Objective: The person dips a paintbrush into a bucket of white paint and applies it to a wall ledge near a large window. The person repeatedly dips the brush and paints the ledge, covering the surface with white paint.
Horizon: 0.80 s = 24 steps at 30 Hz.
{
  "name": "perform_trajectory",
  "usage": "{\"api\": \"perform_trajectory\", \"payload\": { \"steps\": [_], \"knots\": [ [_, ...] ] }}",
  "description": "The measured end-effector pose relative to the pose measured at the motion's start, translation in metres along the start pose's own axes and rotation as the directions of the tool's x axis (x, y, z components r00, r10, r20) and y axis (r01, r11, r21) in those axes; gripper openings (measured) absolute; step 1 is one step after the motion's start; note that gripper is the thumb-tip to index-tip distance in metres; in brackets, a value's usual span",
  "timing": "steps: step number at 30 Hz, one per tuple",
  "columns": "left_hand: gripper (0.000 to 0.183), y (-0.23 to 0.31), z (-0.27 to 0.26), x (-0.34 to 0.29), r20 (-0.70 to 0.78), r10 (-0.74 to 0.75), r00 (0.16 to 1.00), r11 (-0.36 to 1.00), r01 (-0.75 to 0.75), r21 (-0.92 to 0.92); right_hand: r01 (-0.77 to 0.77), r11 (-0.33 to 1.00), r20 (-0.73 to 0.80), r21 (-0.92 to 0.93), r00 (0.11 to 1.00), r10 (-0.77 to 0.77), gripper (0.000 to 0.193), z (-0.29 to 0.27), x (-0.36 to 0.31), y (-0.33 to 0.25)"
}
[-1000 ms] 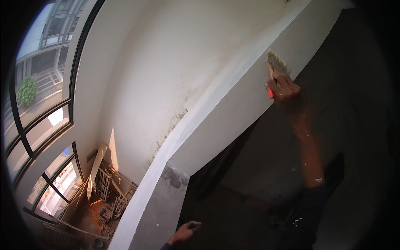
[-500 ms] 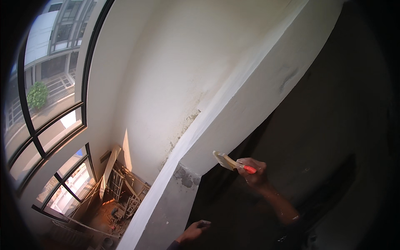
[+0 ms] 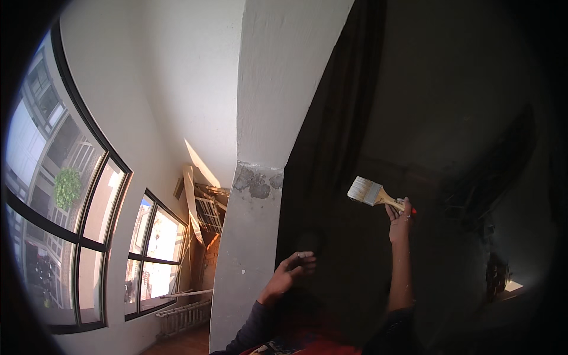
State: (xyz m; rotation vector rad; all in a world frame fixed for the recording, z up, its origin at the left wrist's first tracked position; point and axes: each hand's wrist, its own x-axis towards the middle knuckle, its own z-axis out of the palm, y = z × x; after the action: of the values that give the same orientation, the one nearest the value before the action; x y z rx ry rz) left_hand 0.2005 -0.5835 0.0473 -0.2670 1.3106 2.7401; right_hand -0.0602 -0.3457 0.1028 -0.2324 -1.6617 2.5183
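A wide paintbrush (image 3: 370, 191) with pale bristles, a metal band and a wooden handle with a red end is gripped in my right hand (image 3: 400, 222). Its bristles point up and to the left, apart from any surface, in front of a dark area. My left hand (image 3: 288, 275) is lower and further left, beside the wall's edge, its fingers loosely apart and nothing visible in them. The wall end (image 3: 278, 83) is whitish above and greyer below, with a rough, blotchy patch (image 3: 255, 181) where the two tones meet.
Large black-framed windows (image 3: 76, 236) fill the left side. Behind the wall end, planks (image 3: 191, 201) and a wooden ladder-like frame (image 3: 209, 213) lean together on a lower level. A radiator (image 3: 183, 316) stands under the smaller window. Deep shadow covers the right side.
My right hand has carried the brush away from the wall end, to the right and up. My left hand has risen further into view. The whole view has turned, so the wall edge looks more upright.
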Motion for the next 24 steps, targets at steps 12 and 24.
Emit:
{"api": "perform_trajectory", "payload": {
  "steps": [12, 24],
  "knots": [
    [0.028, 0.021, 0.018, -0.012, -0.129, 0.940, 0.315, 0.141, -0.016, 0.990, -0.397, 0.868, -0.227, -0.297, 0.913, 0.340, 0.019, -0.197, 0.020, 0.329],
    [0.054, -0.001, 0.005, 0.031, -0.213, 0.849, 0.483, -0.215, 0.685, 0.696, 0.052, 0.290, 0.115, -0.956, 0.972, 0.205, 0.013, -0.286, 0.074, 0.553]
  ]
}}
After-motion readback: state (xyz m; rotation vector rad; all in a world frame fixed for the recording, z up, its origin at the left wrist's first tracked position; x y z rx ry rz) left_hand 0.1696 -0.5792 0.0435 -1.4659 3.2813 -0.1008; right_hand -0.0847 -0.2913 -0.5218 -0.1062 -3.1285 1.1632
